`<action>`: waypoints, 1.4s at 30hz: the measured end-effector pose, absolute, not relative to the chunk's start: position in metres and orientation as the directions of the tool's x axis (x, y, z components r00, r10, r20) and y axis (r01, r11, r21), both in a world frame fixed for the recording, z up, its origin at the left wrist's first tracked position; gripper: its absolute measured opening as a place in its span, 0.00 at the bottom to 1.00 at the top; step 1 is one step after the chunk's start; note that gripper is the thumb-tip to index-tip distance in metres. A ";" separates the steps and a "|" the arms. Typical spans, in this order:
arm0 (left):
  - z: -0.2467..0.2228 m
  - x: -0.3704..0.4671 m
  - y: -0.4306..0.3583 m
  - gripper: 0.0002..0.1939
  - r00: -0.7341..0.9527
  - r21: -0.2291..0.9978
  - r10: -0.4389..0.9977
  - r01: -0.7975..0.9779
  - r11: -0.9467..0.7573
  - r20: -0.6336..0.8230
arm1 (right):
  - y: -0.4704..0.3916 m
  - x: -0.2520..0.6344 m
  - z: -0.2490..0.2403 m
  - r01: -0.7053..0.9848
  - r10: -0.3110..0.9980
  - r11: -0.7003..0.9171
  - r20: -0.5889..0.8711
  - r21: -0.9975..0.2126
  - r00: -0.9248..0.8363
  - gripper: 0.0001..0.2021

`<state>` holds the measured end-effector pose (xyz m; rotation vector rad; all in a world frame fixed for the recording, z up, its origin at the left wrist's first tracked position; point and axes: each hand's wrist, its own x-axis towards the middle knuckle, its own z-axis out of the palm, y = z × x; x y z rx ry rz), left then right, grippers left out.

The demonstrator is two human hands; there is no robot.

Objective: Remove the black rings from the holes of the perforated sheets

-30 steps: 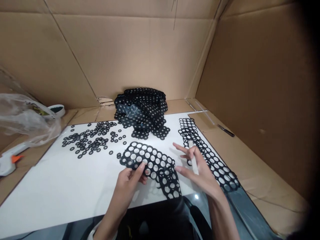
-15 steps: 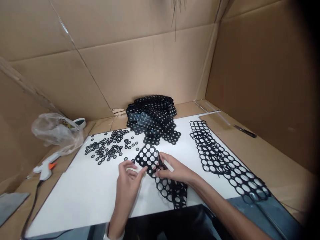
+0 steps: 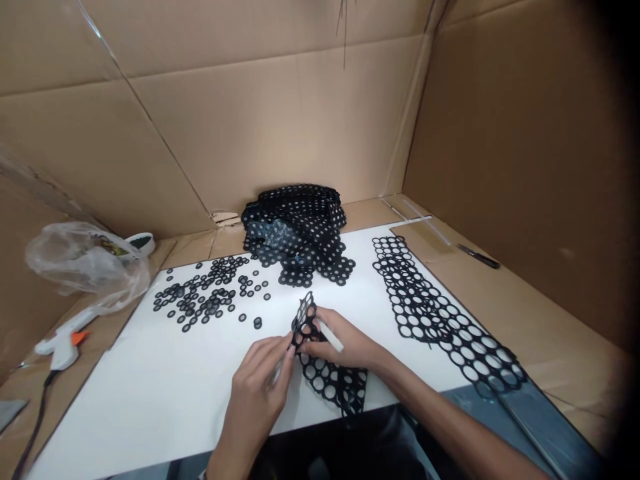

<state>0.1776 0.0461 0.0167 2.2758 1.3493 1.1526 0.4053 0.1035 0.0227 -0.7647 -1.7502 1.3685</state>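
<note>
Held up over the white board is a black sheet full of round holes (image 3: 320,379), its top part bent and its lower part hanging toward the front edge. My left hand (image 3: 260,380) pinches the sheet's left edge between thumb and fingers. On the other side, my right hand (image 3: 347,339) grips the sheet and also keeps a slim white stick (image 3: 331,335) among its fingers; what kind of stick it is I cannot tell. Many small black rings (image 3: 210,303) lie scattered on the board, left of the hands.
A heap of black sheet with small holes (image 3: 295,227) sits at the back. More holed strips (image 3: 425,307) lie on the right. A knife (image 3: 479,256), a white glue gun (image 3: 65,347) and a plastic bag (image 3: 90,260) rest around the board (image 3: 150,400). Cardboard walls (image 3: 280,120) enclose the place.
My left hand, earlier apart with curled fingers, has closed on the sheet's edge. The sheet's top part has turned from facing me to edge-on. The view has shifted slightly.
</note>
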 end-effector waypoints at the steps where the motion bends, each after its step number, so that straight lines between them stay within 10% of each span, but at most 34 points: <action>1: 0.017 0.176 0.046 0.15 0.267 0.596 0.839 0.604 -0.529 0.474 | 0.103 0.405 0.023 0.004 0.826 0.252 0.213 -0.968 -0.521 0.08; 8: 0.021 0.170 0.045 0.16 0.280 0.695 0.881 0.542 -0.473 0.381 | 0.100 0.404 0.024 0.009 0.816 0.268 0.222 -0.963 -0.534 0.08; 15: 0.020 0.157 0.064 0.24 0.125 0.940 0.990 0.340 0.025 -0.071 | 0.099 0.405 0.025 0.033 0.808 0.280 0.217 -0.959 -0.548 0.07; 21: 0.022 0.108 0.099 0.26 -0.247 0.856 0.964 0.516 0.042 0.101 | 0.096 0.408 0.032 -0.023 0.824 0.186 0.169 -0.982 -0.541 0.07; 27: 0.029 0.099 0.094 0.23 -0.085 0.661 0.957 0.740 -0.127 0.279 | 0.097 0.409 0.031 0.050 0.887 0.195 0.154 -0.980 -0.436 0.08; 42: 0.022 0.182 0.056 0.15 0.248 0.721 0.895 0.531 -0.446 0.371 | 0.096 0.410 0.021 0.091 0.863 0.351 0.284 -0.932 -0.418 0.12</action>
